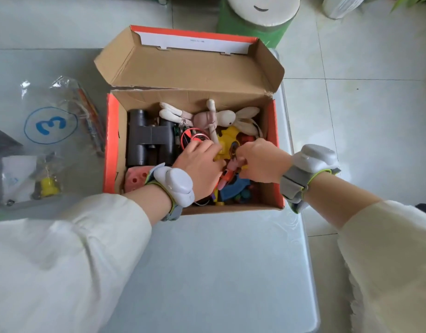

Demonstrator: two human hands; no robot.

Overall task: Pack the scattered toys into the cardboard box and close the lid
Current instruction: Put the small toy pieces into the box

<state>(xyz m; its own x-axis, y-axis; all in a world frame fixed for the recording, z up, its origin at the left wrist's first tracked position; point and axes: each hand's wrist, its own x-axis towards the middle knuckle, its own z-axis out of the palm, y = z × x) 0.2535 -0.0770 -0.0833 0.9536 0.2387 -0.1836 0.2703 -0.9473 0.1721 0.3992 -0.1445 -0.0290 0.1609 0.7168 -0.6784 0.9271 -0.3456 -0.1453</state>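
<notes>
The cardboard box (114, 145) with orange sides stands on the table, its lid (188, 68) tipped back and open. Inside lie black binoculars (147, 138), a cloth rabbit doll (221, 117), a yellow plastic toy (227, 138), a pink block with holes (136, 180), a red ring (192, 137) and several small colourful toys. Both hands are down inside the box. My left hand (200, 167) lies over the toys with its fingers bent at the yellow toy. My right hand (262, 162) has its fingers curled round small toys beside it; what exactly it holds is hidden.
A clear plastic bag (50, 126) marked with a blue 3 lies left of the box, with a small yellow toy (47, 187) and papers in it. A green and white stool (255, 18) stands behind the box. The table's right edge (308, 236) is near my right arm.
</notes>
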